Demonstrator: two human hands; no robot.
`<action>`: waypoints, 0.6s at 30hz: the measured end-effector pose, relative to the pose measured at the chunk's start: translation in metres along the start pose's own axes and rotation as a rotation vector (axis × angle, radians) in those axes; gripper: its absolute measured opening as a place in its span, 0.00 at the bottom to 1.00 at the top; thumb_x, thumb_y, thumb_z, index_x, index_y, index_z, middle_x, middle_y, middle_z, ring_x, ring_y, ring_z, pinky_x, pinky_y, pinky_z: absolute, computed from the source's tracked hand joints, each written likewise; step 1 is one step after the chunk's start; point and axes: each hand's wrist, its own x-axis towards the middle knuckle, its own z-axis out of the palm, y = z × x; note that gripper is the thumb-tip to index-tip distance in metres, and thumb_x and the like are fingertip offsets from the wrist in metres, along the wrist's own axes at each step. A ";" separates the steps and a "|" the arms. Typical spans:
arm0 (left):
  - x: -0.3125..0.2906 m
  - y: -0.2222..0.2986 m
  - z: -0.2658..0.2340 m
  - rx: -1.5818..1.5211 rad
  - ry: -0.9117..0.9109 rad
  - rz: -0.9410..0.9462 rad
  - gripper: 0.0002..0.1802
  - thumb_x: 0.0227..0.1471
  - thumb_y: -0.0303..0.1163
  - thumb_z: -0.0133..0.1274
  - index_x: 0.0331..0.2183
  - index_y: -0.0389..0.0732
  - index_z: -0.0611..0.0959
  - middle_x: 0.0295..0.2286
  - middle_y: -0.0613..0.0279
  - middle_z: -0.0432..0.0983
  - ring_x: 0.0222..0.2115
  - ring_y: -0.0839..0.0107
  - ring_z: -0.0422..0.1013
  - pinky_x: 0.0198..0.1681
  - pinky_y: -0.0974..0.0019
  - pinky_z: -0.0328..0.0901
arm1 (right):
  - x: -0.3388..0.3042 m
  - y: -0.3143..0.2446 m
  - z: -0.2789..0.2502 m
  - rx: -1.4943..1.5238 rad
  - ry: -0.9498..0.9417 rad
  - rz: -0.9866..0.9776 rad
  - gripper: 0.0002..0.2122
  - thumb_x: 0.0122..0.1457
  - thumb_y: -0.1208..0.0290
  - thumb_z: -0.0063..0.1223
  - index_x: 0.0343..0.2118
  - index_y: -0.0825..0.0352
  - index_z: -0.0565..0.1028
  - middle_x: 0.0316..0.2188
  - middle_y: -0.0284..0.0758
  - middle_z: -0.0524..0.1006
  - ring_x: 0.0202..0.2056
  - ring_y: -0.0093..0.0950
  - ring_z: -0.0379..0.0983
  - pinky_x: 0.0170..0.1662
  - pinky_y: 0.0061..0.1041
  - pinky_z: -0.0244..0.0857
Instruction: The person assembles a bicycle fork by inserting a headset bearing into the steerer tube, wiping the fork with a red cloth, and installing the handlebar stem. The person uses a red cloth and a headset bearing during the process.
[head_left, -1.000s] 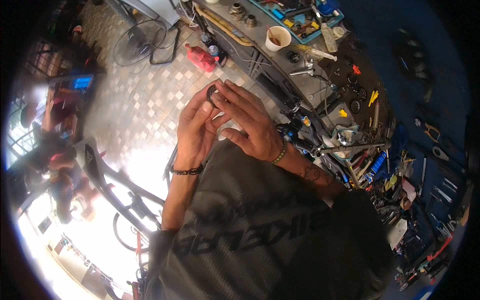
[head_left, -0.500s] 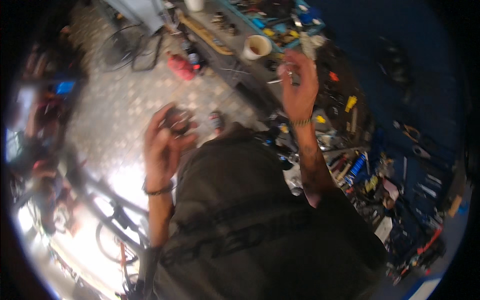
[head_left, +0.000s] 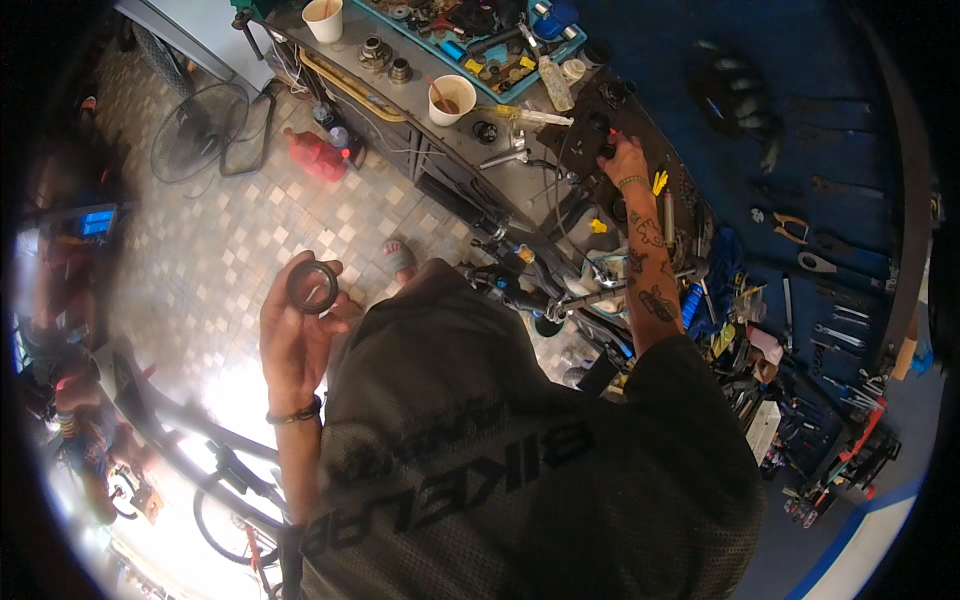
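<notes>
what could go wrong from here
The ring is held only by the left hand, above the tiled floor, so it might slip and drop there.

The right hand is among the bench clutter, close to a small red piece, which it could knock aside.

The open cup stands near the bench's edge; a sweeping arm might tip it.

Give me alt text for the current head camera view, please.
A person's left hand holds up a dark ring above a tiled floor, while the right hand reaches over a cluttered workbench, its grip unclear. Tools line a dark blue panel at right.
</notes>
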 end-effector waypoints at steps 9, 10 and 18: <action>0.008 0.013 0.020 0.089 -0.011 0.028 0.40 0.59 0.39 0.63 0.64 0.28 0.66 0.54 0.38 0.74 0.47 0.57 0.78 0.42 0.60 0.81 | -0.082 -0.079 -0.081 1.679 -0.198 -0.315 0.22 0.60 0.79 0.60 0.58 0.73 0.73 0.55 0.44 0.77 0.57 0.34 0.75 0.61 0.36 0.72; 0.010 0.014 0.027 0.144 -0.011 0.037 0.38 0.59 0.39 0.62 0.63 0.29 0.67 0.54 0.37 0.74 0.48 0.58 0.78 0.45 0.59 0.80 | -0.101 -0.103 -0.094 1.675 -0.216 -0.360 0.23 0.61 0.77 0.61 0.59 0.73 0.72 0.55 0.45 0.76 0.57 0.36 0.74 0.61 0.39 0.71; 0.029 0.025 0.078 0.345 -0.062 0.067 0.27 0.56 0.21 0.63 0.57 0.31 0.75 0.50 0.49 0.79 0.48 0.64 0.78 0.50 0.57 0.77 | -0.207 -0.251 -0.156 1.628 -0.369 -0.818 0.26 0.55 0.82 0.61 0.59 0.74 0.71 0.60 0.46 0.70 0.61 0.42 0.70 0.64 0.42 0.68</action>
